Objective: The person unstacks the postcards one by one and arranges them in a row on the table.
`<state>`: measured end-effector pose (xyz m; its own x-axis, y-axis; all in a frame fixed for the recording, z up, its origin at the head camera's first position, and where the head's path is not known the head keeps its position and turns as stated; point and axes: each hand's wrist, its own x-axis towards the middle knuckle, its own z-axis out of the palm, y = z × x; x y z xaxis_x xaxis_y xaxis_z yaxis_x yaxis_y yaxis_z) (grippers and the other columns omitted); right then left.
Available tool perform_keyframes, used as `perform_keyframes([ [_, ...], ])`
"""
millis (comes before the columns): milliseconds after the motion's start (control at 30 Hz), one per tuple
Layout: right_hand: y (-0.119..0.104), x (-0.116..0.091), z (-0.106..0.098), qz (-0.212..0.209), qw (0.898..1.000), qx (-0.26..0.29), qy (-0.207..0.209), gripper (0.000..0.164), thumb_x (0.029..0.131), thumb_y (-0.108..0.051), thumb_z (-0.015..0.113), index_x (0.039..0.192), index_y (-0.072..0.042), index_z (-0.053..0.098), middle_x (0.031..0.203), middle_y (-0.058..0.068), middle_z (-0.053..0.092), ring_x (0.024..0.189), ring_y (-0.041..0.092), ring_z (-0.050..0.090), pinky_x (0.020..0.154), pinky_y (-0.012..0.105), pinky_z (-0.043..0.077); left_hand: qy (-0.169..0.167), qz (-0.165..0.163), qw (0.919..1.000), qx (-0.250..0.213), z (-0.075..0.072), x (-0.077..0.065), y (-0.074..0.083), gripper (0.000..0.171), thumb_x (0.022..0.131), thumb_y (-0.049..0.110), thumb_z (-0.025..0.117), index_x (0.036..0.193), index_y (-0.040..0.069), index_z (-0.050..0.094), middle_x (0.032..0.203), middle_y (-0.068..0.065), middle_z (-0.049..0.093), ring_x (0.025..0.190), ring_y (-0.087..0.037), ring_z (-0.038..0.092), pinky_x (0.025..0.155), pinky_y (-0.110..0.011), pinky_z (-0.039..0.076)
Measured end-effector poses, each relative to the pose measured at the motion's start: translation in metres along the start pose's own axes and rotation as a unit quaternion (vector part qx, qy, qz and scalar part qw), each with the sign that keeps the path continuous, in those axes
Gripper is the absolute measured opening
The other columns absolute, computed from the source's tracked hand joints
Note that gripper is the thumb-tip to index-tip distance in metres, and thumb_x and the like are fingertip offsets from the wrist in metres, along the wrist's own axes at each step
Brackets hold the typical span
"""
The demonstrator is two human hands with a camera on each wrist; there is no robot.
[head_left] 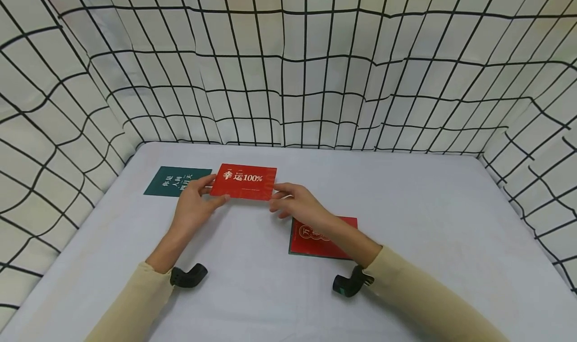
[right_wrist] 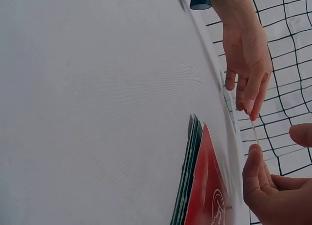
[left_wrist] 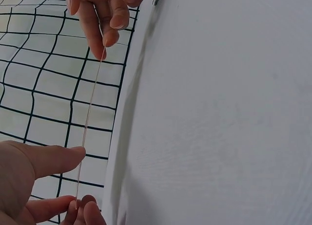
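A red card (head_left: pixel 244 183) with white characters and "100%" is held slightly raised over the table. My left hand (head_left: pixel 197 201) grips its left edge, thumb at the lower corner and fingers behind. My right hand (head_left: pixel 299 205) has its fingertips at the opposite edge, around the card's end. Edge-on in the left wrist view, the card (left_wrist: pixel 89 105) shows as a thin line between both hands. Beneath my right forearm lies a stack of red and green cards (right_wrist: pixel 207 186), partly covered in the head view.
A dark green card (head_left: pixel 169 182) with white characters lies flat at the back left, partly behind my left hand. White cloth covers the table (head_left: pixel 419 207). Black grid netting over pale sheeting (head_left: pixel 315 76) rises along the back and both sides.
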<state>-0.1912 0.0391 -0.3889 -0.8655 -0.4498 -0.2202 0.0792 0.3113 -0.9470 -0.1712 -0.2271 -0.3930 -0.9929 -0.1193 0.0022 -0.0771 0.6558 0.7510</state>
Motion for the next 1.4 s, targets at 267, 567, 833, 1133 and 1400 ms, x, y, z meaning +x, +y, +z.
perform_keyframes([
  [267,-0.003,0.006,0.007,0.008,1.0,-0.02,-0.01,0.061,0.1,-0.032,0.067,0.155,-0.011,0.05,0.13,0.006,0.067,0.1,0.022,0.074,0.094,0.034,0.06,0.009,-0.01,0.9997,0.019,-0.001,0.003,-0.007,0.067,0.102,0.018,0.067,0.158,-0.003,0.037,0.15,-0.029,0.047,0.132,-0.041,0.051,0.098,-0.05,0.059],
  [567,-0.005,0.016,0.013,0.0,0.999,-0.039,-0.013,0.058,0.102,-0.028,0.065,0.154,-0.008,0.05,0.123,0.007,0.072,0.097,0.02,0.075,0.089,0.03,0.059,0.012,-0.001,0.9994,0.033,-0.002,0.004,-0.01,0.063,0.102,0.016,0.065,0.154,-0.008,0.04,0.148,-0.032,0.047,0.127,-0.043,0.054,0.096,-0.046,0.057],
  [833,-0.001,0.026,0.014,0.024,0.999,-0.019,-0.026,0.057,0.103,-0.028,0.063,0.152,-0.002,0.051,0.121,0.012,0.077,0.1,0.018,0.075,0.092,0.031,0.062,0.015,-0.006,0.999,0.043,-0.002,0.006,-0.012,0.063,0.102,0.015,0.065,0.154,-0.008,0.04,0.149,-0.032,0.047,0.128,-0.045,0.055,0.103,-0.055,0.056],
  [1133,-0.003,0.032,0.015,0.033,0.999,-0.021,-0.029,0.054,0.104,-0.026,0.062,0.149,0.0,0.053,0.119,0.013,0.077,0.096,0.017,0.074,0.088,0.029,0.062,0.02,-0.01,0.9981,0.058,0.0,0.004,-0.011,0.063,0.101,0.015,0.066,0.153,-0.009,0.041,0.148,-0.032,0.049,0.129,-0.045,0.052,0.104,-0.056,0.055],
  [1400,0.001,0.037,0.016,0.039,0.998,-0.031,-0.024,0.053,0.103,-0.026,0.064,0.149,-0.001,0.054,0.115,0.012,0.077,0.086,0.014,0.072,0.082,0.027,0.061,0.017,-0.015,0.9946,0.102,0.002,0.001,-0.008,0.065,0.101,0.018,0.065,0.154,-0.01,0.039,0.149,-0.034,0.046,0.136,-0.048,0.047,0.108,-0.062,0.052],
])
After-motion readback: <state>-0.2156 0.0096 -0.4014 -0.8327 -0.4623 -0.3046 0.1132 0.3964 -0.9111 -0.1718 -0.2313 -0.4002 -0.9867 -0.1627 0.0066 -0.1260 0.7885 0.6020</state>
